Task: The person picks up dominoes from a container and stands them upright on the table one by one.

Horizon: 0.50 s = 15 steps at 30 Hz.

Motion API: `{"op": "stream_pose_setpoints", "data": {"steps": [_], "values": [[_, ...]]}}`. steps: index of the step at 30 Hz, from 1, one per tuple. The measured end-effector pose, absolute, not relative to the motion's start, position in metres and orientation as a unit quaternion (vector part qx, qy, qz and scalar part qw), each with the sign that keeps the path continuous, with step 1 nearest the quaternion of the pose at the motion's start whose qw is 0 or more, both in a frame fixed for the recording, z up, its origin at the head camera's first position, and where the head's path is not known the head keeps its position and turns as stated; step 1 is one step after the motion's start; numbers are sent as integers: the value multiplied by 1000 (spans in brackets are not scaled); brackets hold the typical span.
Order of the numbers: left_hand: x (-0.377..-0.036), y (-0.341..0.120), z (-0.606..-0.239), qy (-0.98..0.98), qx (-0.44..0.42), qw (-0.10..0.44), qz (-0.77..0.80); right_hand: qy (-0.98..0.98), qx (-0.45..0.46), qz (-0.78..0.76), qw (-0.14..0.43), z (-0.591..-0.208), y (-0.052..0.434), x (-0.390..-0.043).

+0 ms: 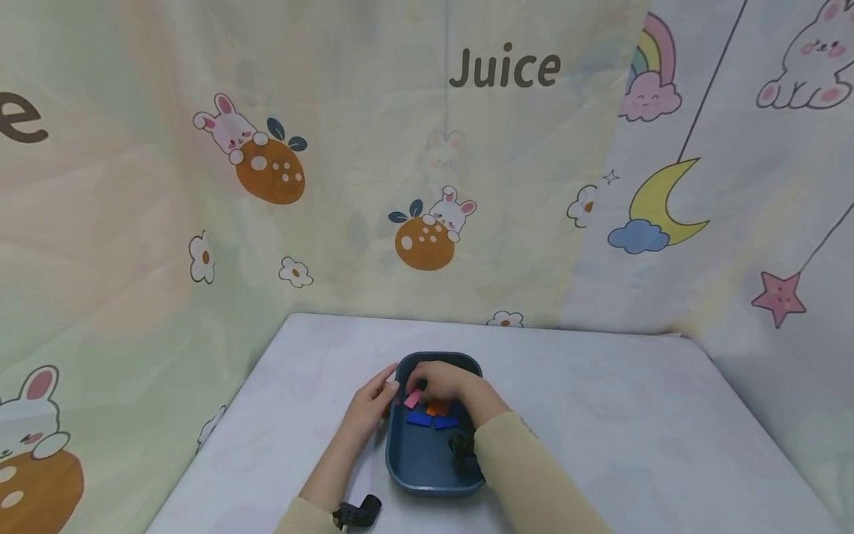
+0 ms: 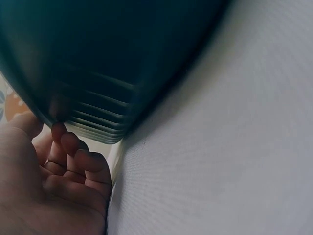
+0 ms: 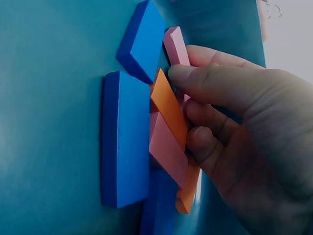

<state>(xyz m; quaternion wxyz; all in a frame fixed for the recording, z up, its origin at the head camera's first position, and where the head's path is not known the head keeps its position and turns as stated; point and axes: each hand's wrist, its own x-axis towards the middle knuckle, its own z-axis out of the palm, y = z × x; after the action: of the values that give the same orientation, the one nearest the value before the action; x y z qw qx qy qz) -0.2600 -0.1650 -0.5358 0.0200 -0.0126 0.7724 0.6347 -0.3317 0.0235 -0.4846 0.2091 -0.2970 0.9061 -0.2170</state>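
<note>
A dark blue-green plastic bin [image 1: 434, 472] with slots in its end wall stands on the table. My left hand [image 1: 369, 404] holds the bin's left rim, its thumb and fingertips at the edge in the left wrist view. Inside the bin, my right hand [image 1: 440, 380] pinches a pink block [image 3: 177, 46] between thumb and index finger. Beside those fingers lie blue blocks [image 3: 133, 142], an orange block [image 3: 168, 105] and another pink block [image 3: 167, 149], leaning on one another. In the head view the right hand partly covers the pile.
The white-covered table [image 1: 587, 415] extends around the bin. Printed cloth walls [image 1: 360, 148] stand behind and at both sides. A black wrist camera [image 1: 360, 512] is strapped to the left wrist, and another [image 1: 460, 446] on the right wrist hangs over the bin.
</note>
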Motion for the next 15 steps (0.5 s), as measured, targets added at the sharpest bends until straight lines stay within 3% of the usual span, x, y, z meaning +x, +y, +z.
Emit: {"op": "stream_pose_setpoints", "data": {"steps": [15], "values": [[-257,-166,-535,776,-4,12,631,907,-313,-199,199,-482,23,-330]]}}
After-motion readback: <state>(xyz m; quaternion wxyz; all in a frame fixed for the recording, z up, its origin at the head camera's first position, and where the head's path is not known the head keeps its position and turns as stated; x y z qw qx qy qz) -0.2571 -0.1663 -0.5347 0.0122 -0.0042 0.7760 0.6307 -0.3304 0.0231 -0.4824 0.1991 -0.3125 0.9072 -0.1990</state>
